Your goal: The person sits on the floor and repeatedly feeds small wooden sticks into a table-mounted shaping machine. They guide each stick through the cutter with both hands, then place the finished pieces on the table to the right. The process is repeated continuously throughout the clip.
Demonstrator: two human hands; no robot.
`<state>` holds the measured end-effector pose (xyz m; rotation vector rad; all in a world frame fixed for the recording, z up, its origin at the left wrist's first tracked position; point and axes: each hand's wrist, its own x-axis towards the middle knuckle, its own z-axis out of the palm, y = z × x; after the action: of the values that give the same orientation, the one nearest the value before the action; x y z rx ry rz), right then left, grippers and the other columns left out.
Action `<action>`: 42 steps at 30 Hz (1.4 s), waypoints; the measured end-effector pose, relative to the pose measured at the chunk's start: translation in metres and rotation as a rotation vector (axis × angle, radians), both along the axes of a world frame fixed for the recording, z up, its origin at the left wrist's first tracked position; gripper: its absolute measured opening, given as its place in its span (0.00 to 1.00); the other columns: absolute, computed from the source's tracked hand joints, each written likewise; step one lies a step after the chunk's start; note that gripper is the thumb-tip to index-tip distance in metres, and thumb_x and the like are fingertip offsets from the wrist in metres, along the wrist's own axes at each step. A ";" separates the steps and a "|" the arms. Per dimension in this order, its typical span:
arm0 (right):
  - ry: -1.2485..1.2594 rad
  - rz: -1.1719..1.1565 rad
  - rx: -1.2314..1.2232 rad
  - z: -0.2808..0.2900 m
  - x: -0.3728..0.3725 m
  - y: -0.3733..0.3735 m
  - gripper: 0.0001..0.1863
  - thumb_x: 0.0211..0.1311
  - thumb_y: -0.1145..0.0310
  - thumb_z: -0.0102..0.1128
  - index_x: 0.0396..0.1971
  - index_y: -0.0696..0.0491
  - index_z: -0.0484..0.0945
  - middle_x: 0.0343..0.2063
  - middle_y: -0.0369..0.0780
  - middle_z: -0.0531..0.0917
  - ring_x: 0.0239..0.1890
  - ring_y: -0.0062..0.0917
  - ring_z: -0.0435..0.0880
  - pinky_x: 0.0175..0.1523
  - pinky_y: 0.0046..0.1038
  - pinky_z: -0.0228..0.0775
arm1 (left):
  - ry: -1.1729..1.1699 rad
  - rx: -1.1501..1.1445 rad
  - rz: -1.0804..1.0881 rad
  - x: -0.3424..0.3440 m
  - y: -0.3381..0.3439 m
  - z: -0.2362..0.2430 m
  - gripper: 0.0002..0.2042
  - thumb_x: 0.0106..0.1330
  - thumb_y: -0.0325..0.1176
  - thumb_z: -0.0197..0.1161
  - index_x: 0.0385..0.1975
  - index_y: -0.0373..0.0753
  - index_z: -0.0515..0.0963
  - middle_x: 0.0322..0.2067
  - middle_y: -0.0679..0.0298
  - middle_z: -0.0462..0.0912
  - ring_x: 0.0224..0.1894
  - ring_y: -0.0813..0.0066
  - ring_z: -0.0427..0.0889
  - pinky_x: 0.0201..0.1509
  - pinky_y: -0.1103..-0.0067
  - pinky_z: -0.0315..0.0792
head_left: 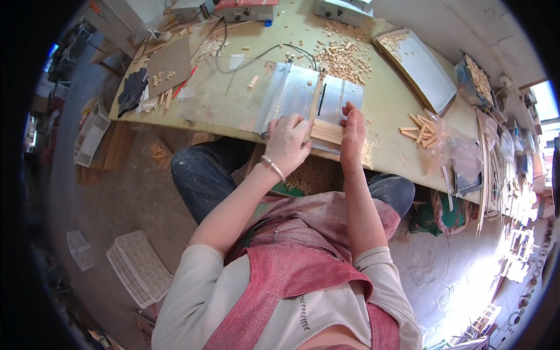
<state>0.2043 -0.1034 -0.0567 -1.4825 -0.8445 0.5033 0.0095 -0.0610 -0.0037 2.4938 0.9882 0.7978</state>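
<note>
A metal saw plate (344, 93) with a dark narrow slot (322, 99) lies at the bench's front edge. Several light wooden strips (328, 132) rest side by side across its near end, next to a thin upright wooden bar (318, 96). My left hand (287, 140) is closed at the left end of the strips, its fingers curled and its fingertips partly hidden. At their right end stands my right hand (352, 137) on edge, fingers stretched out and palm turned toward the strips.
Many small wood cubes (344, 61) are heaped behind the plate. To the right are loose sticks (420, 131), a plastic bag (461, 151) and a large tray (420, 67). Dark gloves (133, 90) and a brown board (169, 65) lie left. A white crate (140, 265) sits on the floor.
</note>
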 end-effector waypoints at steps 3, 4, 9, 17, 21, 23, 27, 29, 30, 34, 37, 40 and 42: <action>0.003 0.004 0.015 0.001 -0.001 0.001 0.31 0.86 0.48 0.42 0.67 0.60 0.74 0.58 0.46 0.82 0.61 0.32 0.80 0.65 0.34 0.71 | 0.146 0.078 -0.007 0.021 0.005 -0.003 0.19 0.58 0.32 0.73 0.52 0.46 0.85 0.45 0.65 0.79 0.54 0.63 0.78 0.63 0.64 0.65; 0.009 0.007 0.018 0.001 -0.002 0.000 0.30 0.86 0.49 0.43 0.66 0.61 0.74 0.57 0.47 0.81 0.60 0.33 0.80 0.66 0.34 0.70 | 0.167 0.099 -0.010 0.026 0.005 -0.006 0.19 0.58 0.32 0.73 0.52 0.46 0.85 0.44 0.65 0.79 0.53 0.63 0.78 0.62 0.64 0.65; -0.033 0.021 0.016 -0.004 0.005 0.000 0.24 0.83 0.58 0.49 0.64 0.61 0.75 0.57 0.47 0.81 0.61 0.35 0.79 0.68 0.36 0.67 | 0.206 0.175 0.007 0.037 0.003 -0.016 0.17 0.60 0.32 0.71 0.50 0.51 0.87 0.42 0.68 0.79 0.51 0.65 0.78 0.59 0.66 0.65; -0.902 0.330 -0.283 0.036 0.012 -0.029 0.26 0.60 0.65 0.71 0.60 0.51 0.81 0.57 0.42 0.81 0.62 0.41 0.76 0.69 0.44 0.63 | 0.245 0.151 0.029 0.033 0.003 -0.020 0.15 0.63 0.36 0.69 0.50 0.52 0.87 0.43 0.69 0.78 0.51 0.66 0.76 0.58 0.66 0.65; -0.915 0.326 -0.314 0.029 0.009 -0.028 0.26 0.59 0.63 0.74 0.58 0.49 0.82 0.54 0.40 0.81 0.60 0.41 0.76 0.67 0.44 0.64 | 0.226 0.086 0.021 0.031 0.004 -0.018 0.19 0.62 0.37 0.71 0.55 0.52 0.86 0.47 0.68 0.79 0.55 0.65 0.76 0.62 0.65 0.64; -0.921 0.303 -0.308 0.031 0.009 -0.029 0.25 0.59 0.63 0.73 0.57 0.49 0.82 0.53 0.40 0.81 0.60 0.40 0.76 0.67 0.43 0.64 | 0.142 0.058 0.035 0.025 0.004 -0.016 0.23 0.61 0.37 0.72 0.59 0.50 0.83 0.50 0.65 0.78 0.58 0.63 0.75 0.64 0.64 0.63; -0.951 0.279 -0.300 0.032 0.013 -0.031 0.24 0.59 0.64 0.73 0.56 0.48 0.81 0.53 0.40 0.80 0.59 0.39 0.76 0.66 0.43 0.65 | -0.013 -0.016 0.104 -0.006 -0.009 -0.015 0.33 0.59 0.37 0.75 0.68 0.45 0.75 0.58 0.58 0.76 0.64 0.58 0.73 0.70 0.61 0.61; -0.940 0.283 -0.300 0.028 0.015 -0.030 0.25 0.59 0.64 0.73 0.57 0.48 0.81 0.54 0.40 0.80 0.60 0.40 0.76 0.66 0.43 0.65 | -0.051 -0.026 0.130 -0.018 -0.015 -0.014 0.35 0.60 0.36 0.75 0.70 0.43 0.73 0.60 0.56 0.75 0.66 0.56 0.72 0.71 0.60 0.59; -0.937 0.282 -0.304 0.026 0.015 -0.028 0.25 0.59 0.64 0.73 0.57 0.49 0.81 0.54 0.40 0.80 0.60 0.40 0.76 0.66 0.43 0.65 | -0.052 -0.031 0.134 -0.023 -0.020 -0.015 0.35 0.60 0.36 0.74 0.70 0.43 0.72 0.60 0.56 0.75 0.66 0.56 0.72 0.71 0.60 0.59; -0.950 0.275 -0.304 0.024 0.018 -0.022 0.26 0.58 0.65 0.74 0.57 0.49 0.80 0.55 0.41 0.80 0.60 0.41 0.76 0.65 0.44 0.66 | -0.065 -0.046 0.122 -0.031 -0.033 -0.013 0.36 0.60 0.34 0.74 0.71 0.42 0.71 0.60 0.55 0.75 0.65 0.55 0.72 0.72 0.60 0.59; -0.950 0.283 -0.326 0.026 0.019 -0.018 0.26 0.58 0.64 0.74 0.58 0.49 0.80 0.55 0.41 0.80 0.60 0.41 0.76 0.65 0.44 0.66 | -0.064 -0.045 0.112 -0.033 -0.036 -0.014 0.36 0.60 0.33 0.74 0.71 0.42 0.70 0.60 0.55 0.74 0.65 0.55 0.72 0.72 0.60 0.58; -0.950 0.285 -0.313 0.026 0.020 -0.016 0.27 0.57 0.65 0.74 0.58 0.49 0.80 0.55 0.41 0.80 0.60 0.41 0.76 0.65 0.44 0.66 | -0.063 -0.052 0.107 -0.033 -0.035 -0.011 0.36 0.59 0.33 0.74 0.71 0.42 0.70 0.60 0.55 0.74 0.65 0.55 0.73 0.71 0.59 0.58; -0.950 0.290 -0.321 0.026 0.022 -0.014 0.26 0.58 0.65 0.74 0.58 0.49 0.80 0.55 0.41 0.80 0.60 0.41 0.76 0.66 0.45 0.66 | -0.063 -0.058 0.106 -0.033 -0.034 -0.010 0.36 0.59 0.33 0.74 0.71 0.42 0.70 0.60 0.55 0.74 0.65 0.55 0.73 0.71 0.59 0.58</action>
<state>0.2263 -0.1177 -0.0307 -1.9244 -1.8015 0.1110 -0.0233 -0.0952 -0.0139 2.3693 1.1131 0.8617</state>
